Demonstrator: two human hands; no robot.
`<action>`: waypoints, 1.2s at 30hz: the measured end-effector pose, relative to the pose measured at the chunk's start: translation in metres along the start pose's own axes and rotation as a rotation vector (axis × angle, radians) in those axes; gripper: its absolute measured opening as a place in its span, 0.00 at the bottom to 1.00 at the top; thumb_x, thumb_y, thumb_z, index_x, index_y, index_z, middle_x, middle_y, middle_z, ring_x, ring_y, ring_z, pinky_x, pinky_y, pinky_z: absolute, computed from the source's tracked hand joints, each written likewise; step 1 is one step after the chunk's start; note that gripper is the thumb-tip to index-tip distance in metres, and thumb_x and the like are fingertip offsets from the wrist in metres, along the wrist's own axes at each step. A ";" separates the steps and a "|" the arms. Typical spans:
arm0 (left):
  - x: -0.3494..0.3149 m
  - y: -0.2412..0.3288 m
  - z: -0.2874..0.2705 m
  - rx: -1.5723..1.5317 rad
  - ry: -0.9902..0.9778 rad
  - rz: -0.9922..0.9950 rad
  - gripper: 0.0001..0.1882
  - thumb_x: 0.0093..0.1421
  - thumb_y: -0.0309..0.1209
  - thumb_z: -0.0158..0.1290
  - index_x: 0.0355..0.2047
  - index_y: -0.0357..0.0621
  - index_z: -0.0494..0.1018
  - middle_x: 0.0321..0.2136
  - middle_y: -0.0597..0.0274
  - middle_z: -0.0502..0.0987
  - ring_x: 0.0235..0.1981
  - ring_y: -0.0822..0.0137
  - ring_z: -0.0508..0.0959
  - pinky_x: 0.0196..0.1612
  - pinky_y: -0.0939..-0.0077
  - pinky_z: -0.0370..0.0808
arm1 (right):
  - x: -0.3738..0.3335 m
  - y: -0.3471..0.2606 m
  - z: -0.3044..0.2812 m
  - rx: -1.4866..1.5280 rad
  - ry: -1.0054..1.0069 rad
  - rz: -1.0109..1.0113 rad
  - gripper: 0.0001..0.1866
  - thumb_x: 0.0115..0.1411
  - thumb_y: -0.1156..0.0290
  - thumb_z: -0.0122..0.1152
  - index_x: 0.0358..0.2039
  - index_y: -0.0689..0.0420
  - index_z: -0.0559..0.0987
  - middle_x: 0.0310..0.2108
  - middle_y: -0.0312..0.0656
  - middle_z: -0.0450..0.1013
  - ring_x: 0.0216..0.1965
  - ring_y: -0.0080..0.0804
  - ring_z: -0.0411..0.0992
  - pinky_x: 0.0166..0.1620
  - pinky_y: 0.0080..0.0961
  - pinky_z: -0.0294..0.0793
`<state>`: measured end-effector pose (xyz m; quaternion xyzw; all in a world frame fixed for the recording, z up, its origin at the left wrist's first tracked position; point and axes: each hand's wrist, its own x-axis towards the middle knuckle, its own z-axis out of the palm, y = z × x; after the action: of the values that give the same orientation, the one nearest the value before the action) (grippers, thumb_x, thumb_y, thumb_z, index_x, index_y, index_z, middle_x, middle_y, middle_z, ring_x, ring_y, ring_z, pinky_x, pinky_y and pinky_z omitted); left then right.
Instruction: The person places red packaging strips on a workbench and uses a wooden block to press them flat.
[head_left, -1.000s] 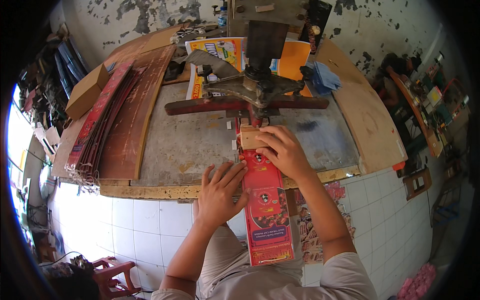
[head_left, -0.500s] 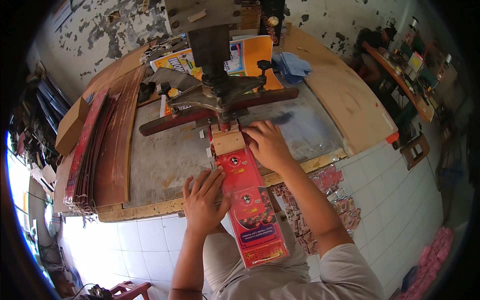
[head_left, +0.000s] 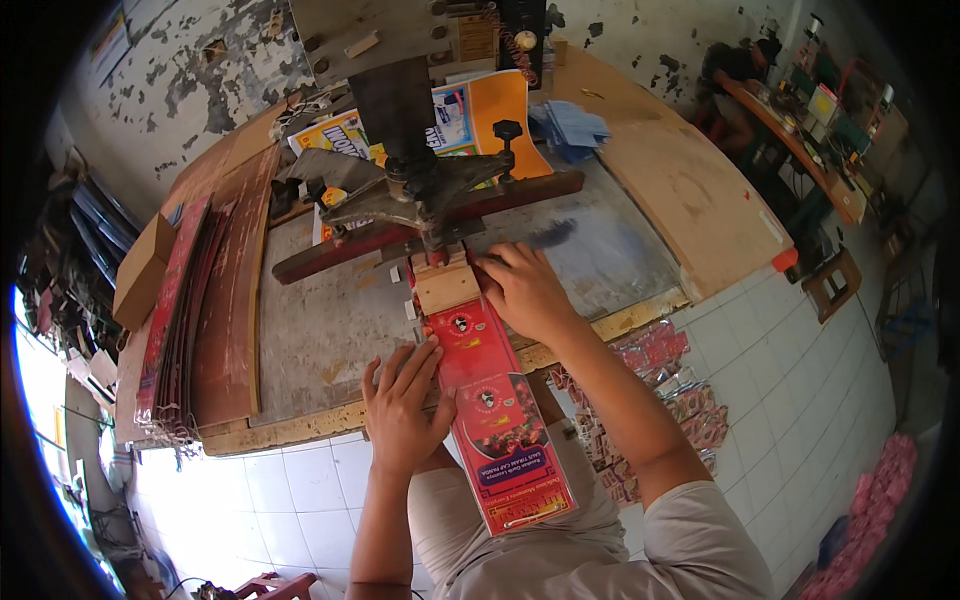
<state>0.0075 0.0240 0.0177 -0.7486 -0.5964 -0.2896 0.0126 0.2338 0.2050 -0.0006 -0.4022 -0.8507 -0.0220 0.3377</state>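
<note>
Left hand (head_left: pixel 400 415) lower on red strip (head_left: pixel 495 410)

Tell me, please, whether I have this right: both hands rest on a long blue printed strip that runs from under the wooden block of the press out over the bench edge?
Not quite: the strip is red, not blue, as the head view shows. The rest holds: the left hand and right hand both rest on it, and it runs from the wooden block of the press out over the bench edge.
</note>
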 end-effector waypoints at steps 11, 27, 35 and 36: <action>-0.002 -0.002 0.004 0.044 0.043 0.032 0.28 0.67 0.41 0.64 0.65 0.49 0.82 0.70 0.70 0.81 0.71 0.57 0.77 0.76 0.42 0.62 | 0.008 -0.016 -0.022 0.434 0.162 -0.096 0.10 0.70 0.68 0.71 0.47 0.57 0.83 0.56 0.45 0.81 0.57 0.49 0.78 0.59 0.47 0.77; -0.028 -0.019 0.022 0.005 0.215 0.041 0.21 0.69 0.36 0.60 0.60 0.45 0.84 0.64 0.61 0.85 0.68 0.54 0.80 0.72 0.51 0.67 | -0.036 -0.031 -0.037 0.570 0.039 -0.225 0.16 0.63 0.69 0.79 0.47 0.56 0.81 0.56 0.43 0.77 0.58 0.51 0.77 0.61 0.46 0.79; -0.092 -0.054 0.063 0.249 0.388 -0.032 0.29 0.77 0.48 0.50 0.70 0.47 0.74 0.75 0.47 0.73 0.80 0.40 0.64 0.82 0.37 0.45 | -0.113 -0.026 -0.137 0.557 0.007 0.005 0.16 0.62 0.69 0.82 0.43 0.55 0.81 0.56 0.43 0.77 0.61 0.53 0.75 0.64 0.47 0.76; -0.096 -0.056 0.068 0.255 0.400 -0.047 0.30 0.78 0.50 0.49 0.72 0.48 0.73 0.77 0.46 0.71 0.81 0.39 0.62 0.83 0.36 0.41 | -0.119 -0.013 -0.143 0.471 0.063 0.080 0.17 0.61 0.69 0.83 0.43 0.55 0.81 0.56 0.43 0.78 0.62 0.52 0.75 0.65 0.47 0.75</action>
<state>-0.0259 -0.0195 -0.1004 -0.6546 -0.6309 -0.3548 0.2182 0.3573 0.0724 0.0422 -0.3451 -0.8049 0.1779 0.4489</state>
